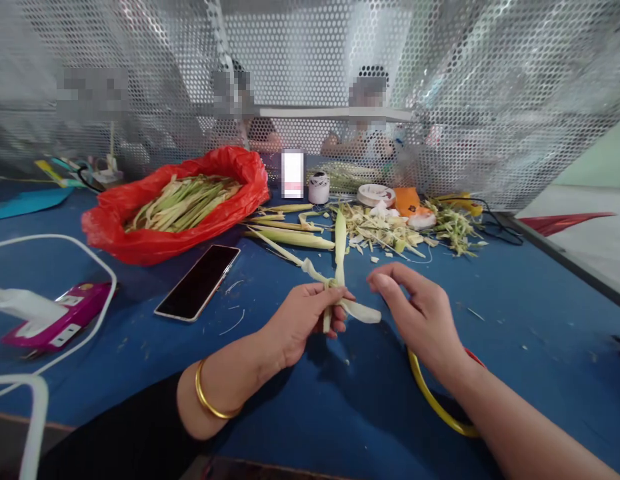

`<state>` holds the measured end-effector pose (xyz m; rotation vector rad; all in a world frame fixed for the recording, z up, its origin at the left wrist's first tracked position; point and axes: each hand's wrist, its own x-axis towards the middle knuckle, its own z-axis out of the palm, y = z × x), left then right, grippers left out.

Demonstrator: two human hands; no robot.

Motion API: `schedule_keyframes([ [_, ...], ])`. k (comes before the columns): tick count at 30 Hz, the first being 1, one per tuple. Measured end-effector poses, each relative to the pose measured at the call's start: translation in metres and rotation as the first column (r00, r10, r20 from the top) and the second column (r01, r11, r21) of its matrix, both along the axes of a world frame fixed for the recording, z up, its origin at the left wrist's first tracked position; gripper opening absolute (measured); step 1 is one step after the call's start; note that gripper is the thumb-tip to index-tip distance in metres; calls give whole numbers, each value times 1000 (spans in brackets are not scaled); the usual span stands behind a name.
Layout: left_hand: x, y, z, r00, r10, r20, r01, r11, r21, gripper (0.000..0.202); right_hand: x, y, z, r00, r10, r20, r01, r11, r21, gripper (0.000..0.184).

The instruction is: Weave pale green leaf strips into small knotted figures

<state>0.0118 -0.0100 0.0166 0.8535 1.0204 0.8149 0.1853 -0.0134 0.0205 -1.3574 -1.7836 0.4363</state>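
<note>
My left hand (317,310), with a gold bangle (209,395) at the wrist, grips a knot of pale green leaf strips (341,250). The strips cross one another; one points up and away, one to the left, and one pale end lies to the right. My right hand (415,303) hovers just right of that end, apart from it. Its fingers are curled, with the thumb close to the fingertips, and nothing shows between them. Beyond the hands lie several loose leaf pieces (295,238) and a pile of shredded scraps (385,230).
A red plastic bag (175,250) of cut leaves stands back left, behind a phone (197,283). At left lie a purple power strip (83,313) and white cable. A yellow curved thing (433,400) lies under my right forearm. People sit behind the perforated metal screen (310,60).
</note>
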Motion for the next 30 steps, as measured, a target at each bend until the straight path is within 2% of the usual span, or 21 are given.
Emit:
schedule_keyframes([
  [2,-1,2,1,999,33,3,-34,999,30,26,-2,-4,2,994,89,67,-79,986,-145,33],
  [4,-1,3,2,999,39,-13,-38,998,42,26,-6,-7,1,977,167,129,-135,965,-223,36],
  [8,1,1,3,997,70,-39,-69,997,40,25,-7,-6,0,965,246,94,-216,943,-253,37],
  [13,1,2,2,998,65,-2,-65,997,29,26,-1,-1,1,966,235,106,-197,937,-288,37],
  [15,0,4,2,997,74,20,-75,997,10,26,-1,-2,1,967,175,185,-141,973,-184,33],
  [17,-2,5,2,994,98,44,-98,995,16,27,-4,-5,1,958,44,282,-71,994,86,22],
  [19,-3,6,3,991,115,74,-118,993,31,28,-8,-11,1,937,-45,348,-84,934,348,15],
  [20,-3,6,4,990,113,90,-116,993,30,28,-10,-13,1,922,-50,383,-122,903,412,14],
  [22,-2,4,5,988,92,123,-94,996,12,27,-13,-17,0,879,-23,476,-206,882,423,15],
  [25,1,2,6,984,70,163,-68,998,-17,30,-17,-16,-5,811,-41,583,-239,887,394,21],
  [30,3,2,7,984,90,156,-90,996,-5,31,-19,-13,-8,820,28,572,-269,901,340,28],
])
